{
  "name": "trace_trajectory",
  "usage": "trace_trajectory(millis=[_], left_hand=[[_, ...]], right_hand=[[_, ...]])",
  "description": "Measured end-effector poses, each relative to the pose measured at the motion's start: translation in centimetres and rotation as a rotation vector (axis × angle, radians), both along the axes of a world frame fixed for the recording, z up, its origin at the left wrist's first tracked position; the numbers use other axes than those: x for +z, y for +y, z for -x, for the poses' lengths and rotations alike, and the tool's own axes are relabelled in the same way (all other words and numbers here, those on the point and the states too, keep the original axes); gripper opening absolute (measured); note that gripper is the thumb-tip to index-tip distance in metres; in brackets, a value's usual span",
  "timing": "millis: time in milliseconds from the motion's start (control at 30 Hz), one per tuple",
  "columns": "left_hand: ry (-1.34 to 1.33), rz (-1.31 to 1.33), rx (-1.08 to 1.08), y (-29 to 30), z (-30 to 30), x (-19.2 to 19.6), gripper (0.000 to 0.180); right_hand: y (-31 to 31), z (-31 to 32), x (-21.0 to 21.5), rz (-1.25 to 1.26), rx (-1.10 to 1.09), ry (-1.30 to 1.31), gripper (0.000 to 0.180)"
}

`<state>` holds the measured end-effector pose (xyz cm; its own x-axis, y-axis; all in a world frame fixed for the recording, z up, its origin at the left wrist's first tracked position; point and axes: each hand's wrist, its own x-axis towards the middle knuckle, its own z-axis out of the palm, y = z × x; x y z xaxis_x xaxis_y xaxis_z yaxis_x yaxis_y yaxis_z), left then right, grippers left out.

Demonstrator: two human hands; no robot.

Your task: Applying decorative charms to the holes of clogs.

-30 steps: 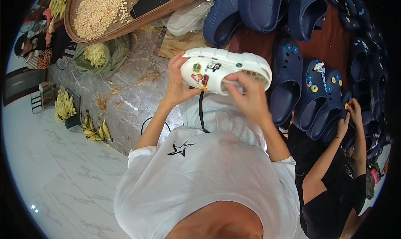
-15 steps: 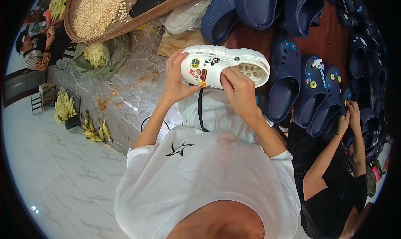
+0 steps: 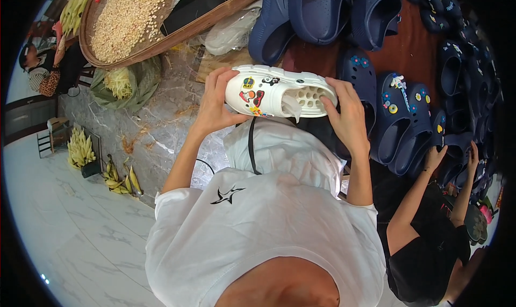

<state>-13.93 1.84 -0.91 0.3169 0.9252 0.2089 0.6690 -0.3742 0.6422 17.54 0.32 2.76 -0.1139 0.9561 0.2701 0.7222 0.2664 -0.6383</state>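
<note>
- White short-sleeved fabric shirt (image 3: 258,221): nearest the camera.
- White moulded clog with multicoloured charms (image 3: 275,98): held sideways between both hands, above the lap.
- Left hand (image 3: 214,102): clasping the toe end.
- Right hand (image 3: 348,116): gripping the heel end.
- Thin translucent white sheet (image 3: 292,107): protruding from the foot opening.
- Dark blue perforated clogs (image 3: 359,84): beyond, rightward.
- Brown curved-rim tray (image 3: 177,37): upper left, bearing pale yellow kernels (image 3: 123,27).
</note>
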Motion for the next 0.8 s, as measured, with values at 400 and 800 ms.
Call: trace_trajectory(millis=[400,800], left_hand=[[-0.04,0.104,-0.117,1.3,1.5,0.8,0.1],[0.236,-0.131,-0.308,5.3,0.0,10.0,0.09]], right_hand=[[0.0,0.7,1.5,0.105,-0.066,-0.01,0.019],[-3.0,1.3,0.1,0.173,-0.066,0.126,0.027]])
